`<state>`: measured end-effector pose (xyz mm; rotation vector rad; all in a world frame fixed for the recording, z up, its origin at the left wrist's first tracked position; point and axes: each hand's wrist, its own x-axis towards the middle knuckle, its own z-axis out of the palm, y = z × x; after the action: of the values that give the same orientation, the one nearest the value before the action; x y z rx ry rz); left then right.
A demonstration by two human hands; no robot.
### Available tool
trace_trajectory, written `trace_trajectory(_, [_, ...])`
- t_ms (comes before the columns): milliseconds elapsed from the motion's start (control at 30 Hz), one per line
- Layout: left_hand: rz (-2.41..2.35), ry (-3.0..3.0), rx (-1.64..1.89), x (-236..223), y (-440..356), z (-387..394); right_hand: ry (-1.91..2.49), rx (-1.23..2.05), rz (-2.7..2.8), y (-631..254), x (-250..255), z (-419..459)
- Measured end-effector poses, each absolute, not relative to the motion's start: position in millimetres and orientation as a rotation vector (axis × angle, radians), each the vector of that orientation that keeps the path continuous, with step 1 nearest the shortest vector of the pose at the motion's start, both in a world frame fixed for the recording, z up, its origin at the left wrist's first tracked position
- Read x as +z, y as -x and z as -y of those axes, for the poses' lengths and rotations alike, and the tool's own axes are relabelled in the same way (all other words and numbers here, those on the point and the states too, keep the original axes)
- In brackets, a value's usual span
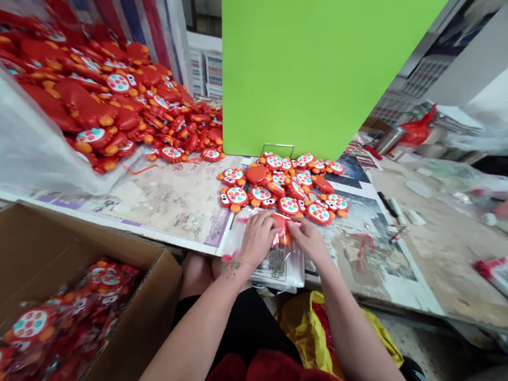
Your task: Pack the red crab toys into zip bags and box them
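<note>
A red toy [281, 230] with orange knobs lies partly inside a clear plastic bag [285, 265], on a stack of such bags at the table's front edge. From the left, my left hand [258, 237] bends its fingers over the bag and the toy's side. On the other side, my right hand [309, 240] pinches the bag's edge by the toy. Their fingertips partly hide the toy. Just beyond my hands lies a cluster of loose red toys [289, 205] with big eyes and white faces with coloured dots.
A large heap of the same toys [120, 108] spills from a white sack [12, 120] at left. Bagged toys [31, 326] fill a cardboard box [154, 281]. A green panel [312, 55] stands behind the cluster. Markers [386, 205] and plastic wrapping [459, 179] lie at right.
</note>
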<state>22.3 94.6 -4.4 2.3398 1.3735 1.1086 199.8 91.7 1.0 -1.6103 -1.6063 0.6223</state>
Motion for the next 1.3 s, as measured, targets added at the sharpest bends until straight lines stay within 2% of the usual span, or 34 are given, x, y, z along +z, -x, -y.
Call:
trace_trajectory(367, [-1.351,-2.322,0.601,39,-22,-98,1.559,0.394,1.505,-168,-1,-66])
trace_trajectory(433, [-1.358,-2.258,0.718,43,-20,-93,1.514,0.429,1.461,-167,4,-63])
trace_trajectory(500, [-1.442,-2.11,0.996,40,-15,-91,1.457,0.457,1.417,-168,7,-60])
trace_trajectory(600, [-1.489,-1.68,1.329,22,-7,-92,1.398,0.435,1.371,-169,9,-59])
trace_trajectory(767, [-1.204,-1.428,1.103,-9,-2,-95,1.354,0.225,1.497,-174,8,-62])
trace_trajectory(867, [-1.167,-1.37,1.135,-14,-2,-95,1.314,0.094,1.637,-176,15,-66])
trace_trajectory(1067, [-1.083,-1.165,1.14,-15,-1,-94,1.258,0.252,2.052,-170,29,-86])
trace_trajectory(1233, [-1.174,-1.207,1.205,-20,0,-93,1.464,0.02,2.274,-173,24,-96])
trace_trajectory(1300, [-1.183,-1.239,1.228,-21,1,-93,1.477,0.048,2.293,-177,24,-95])
